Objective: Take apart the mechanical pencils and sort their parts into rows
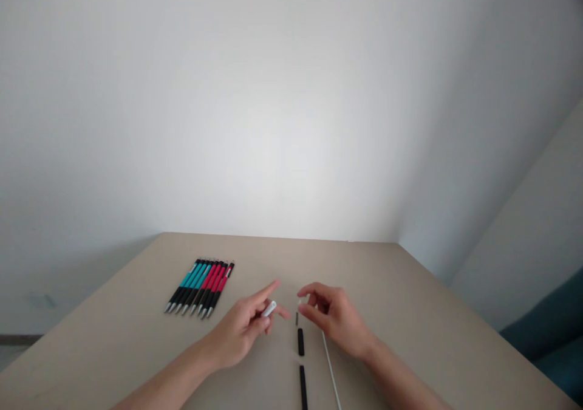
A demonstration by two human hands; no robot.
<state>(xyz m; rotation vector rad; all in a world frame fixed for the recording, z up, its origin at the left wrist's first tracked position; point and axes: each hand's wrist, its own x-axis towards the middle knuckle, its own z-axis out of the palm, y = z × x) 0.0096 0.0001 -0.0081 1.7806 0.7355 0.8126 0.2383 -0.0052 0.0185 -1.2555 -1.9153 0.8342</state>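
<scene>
My left hand (246, 325) is closed around a short white tube (269, 308), its thumb pressing on it while the index finger points forward. To its right, my right hand (337, 316) pinches a small whitish piece (299, 302) between thumb and fingertips; its kind is too small to make out. Just below that pinch, a tiny thin dark part (297, 319) lies on the table. Nearer to me follow a short black tube (300, 342) and a longer black tube (303, 389). A thin white rod (331, 370) runs beside them, its far end hidden by my right hand.
Several pens with black grips and silver tips, some turquoise (191, 273) and some red (215, 276), lie side by side at the left of the beige table (364, 270). A pale wall (282, 124) rises behind it. Dark teal fabric (551, 331) hangs at the far right.
</scene>
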